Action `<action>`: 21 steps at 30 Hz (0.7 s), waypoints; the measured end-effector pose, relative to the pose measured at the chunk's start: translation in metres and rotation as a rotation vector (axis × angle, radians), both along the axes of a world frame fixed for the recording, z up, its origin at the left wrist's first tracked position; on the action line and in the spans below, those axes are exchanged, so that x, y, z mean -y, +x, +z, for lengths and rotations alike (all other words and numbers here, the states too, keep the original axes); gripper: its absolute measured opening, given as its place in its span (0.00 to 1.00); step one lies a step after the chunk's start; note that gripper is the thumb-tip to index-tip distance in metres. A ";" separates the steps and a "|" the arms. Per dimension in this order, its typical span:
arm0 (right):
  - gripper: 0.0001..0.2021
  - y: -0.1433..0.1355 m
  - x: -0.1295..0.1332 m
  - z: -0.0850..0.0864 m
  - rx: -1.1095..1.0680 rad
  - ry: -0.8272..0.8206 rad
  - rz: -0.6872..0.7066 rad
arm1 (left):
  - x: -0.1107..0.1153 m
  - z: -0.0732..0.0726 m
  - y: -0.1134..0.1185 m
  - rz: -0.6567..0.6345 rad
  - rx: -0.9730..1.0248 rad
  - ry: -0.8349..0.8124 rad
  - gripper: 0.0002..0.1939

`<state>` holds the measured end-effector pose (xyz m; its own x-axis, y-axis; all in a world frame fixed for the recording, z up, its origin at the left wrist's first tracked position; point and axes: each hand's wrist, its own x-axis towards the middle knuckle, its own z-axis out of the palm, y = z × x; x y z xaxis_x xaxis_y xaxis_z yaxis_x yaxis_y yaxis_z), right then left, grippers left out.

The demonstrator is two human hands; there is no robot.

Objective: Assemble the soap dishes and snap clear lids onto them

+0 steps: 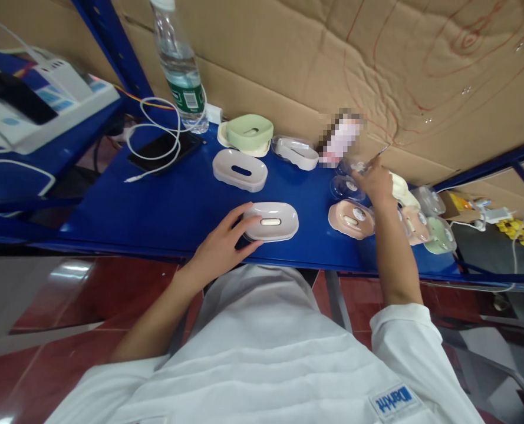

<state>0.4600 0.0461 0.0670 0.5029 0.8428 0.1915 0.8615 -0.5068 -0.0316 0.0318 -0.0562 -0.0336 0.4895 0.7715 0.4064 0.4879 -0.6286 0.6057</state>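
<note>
Several dishes (287, 221) on blue tabletop (173, 206); floor (111, 288) apparently red tile.

Left hand (227, 240) around one end of a pale oval dish (289, 222)

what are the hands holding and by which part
The left hand holds the front pale dish by its left end. Whether the right hand, at the clear plastic pieces, holds anything cannot be told.

Lt-grey oval dish (290, 227): flat on blue worktop (155, 218), nr front edge, long side L–R, hollow up, w/ cream pill-shaped insert (270, 222) at ctr. Clear oval plastic piece (343, 167): farther back, to R, partly hidden.
</note>
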 end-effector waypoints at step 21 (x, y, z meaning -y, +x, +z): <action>0.28 -0.112 0.131 -0.028 -0.291 0.222 1.082 | -0.005 -0.005 -0.005 -0.114 0.253 -0.316 0.52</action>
<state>0.3484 -0.0852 0.0391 -0.4165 0.8233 0.3857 0.7884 0.5383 -0.2976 0.0268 -0.0516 -0.0382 0.4943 0.8240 0.2769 0.2368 -0.4342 0.8692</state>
